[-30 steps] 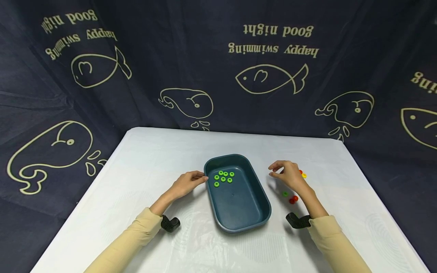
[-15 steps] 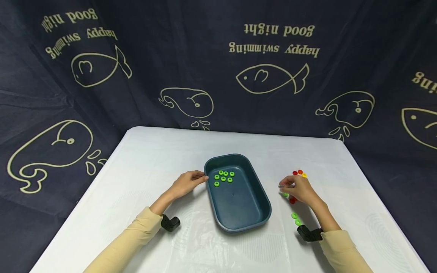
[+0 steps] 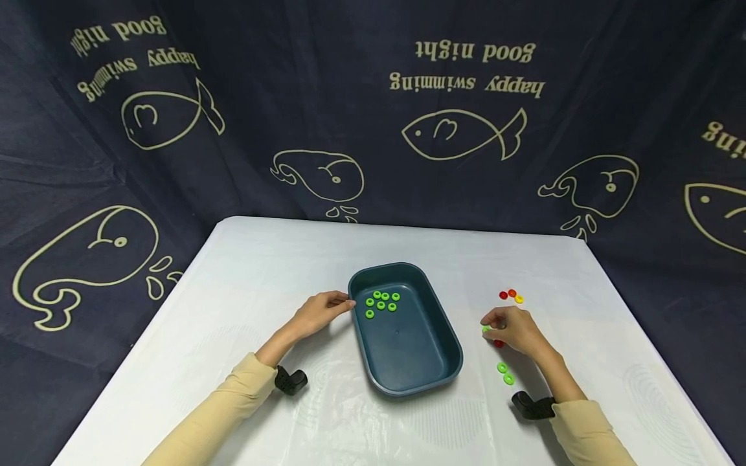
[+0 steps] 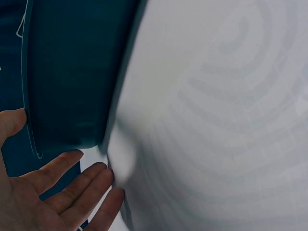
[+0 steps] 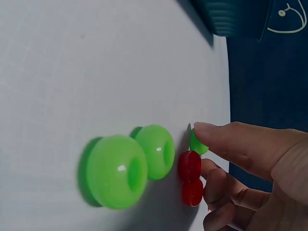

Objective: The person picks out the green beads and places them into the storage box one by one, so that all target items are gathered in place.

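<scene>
My left hand (image 3: 316, 314) is at the left side of a dark blue tray (image 3: 408, 353). Its thumb touches the rim, and the other fingers extend loosely beside the outer wall in the left wrist view. Several green ring beads (image 3: 381, 305) lie in the far left part of the tray. Right of it, my right hand (image 3: 517, 330) pinches a green ring bead (image 5: 198, 143) low over the table; the thumb covers part of it. Two red beads (image 5: 189, 166) sit just below the right fingers, mostly hidden in the head view.
Two green beads (image 3: 505, 373) lie nearer the right wrist. A dark red, an orange-red and a yellow bead (image 3: 519, 299) form a row beyond the right hand. The white table (image 3: 280, 259) ends at a dark printed curtain (image 3: 373, 116).
My right hand has moved back toward me and right, from beside the tray to the green bead, and its fingers have come together on it. The left hand has stayed still.
</scene>
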Available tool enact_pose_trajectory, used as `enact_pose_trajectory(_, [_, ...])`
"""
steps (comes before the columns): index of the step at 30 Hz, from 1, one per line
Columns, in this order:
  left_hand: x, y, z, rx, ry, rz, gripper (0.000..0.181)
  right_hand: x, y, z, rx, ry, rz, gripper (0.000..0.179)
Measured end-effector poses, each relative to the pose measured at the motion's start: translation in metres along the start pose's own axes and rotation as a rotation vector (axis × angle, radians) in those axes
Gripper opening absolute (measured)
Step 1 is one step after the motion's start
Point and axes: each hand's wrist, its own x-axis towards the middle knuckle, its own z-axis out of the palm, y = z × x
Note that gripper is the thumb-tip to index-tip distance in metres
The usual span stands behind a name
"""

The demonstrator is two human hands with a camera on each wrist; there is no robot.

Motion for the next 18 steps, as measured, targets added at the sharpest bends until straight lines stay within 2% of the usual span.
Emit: enact_pose_trajectory(18, [0.0005, 0.0006, -0.0007, -0.012, -0.001, 0.007, 0.048, -0.0007, 0.0034, 0.0023, 0.025, -0.006, 0.017, 0.008])
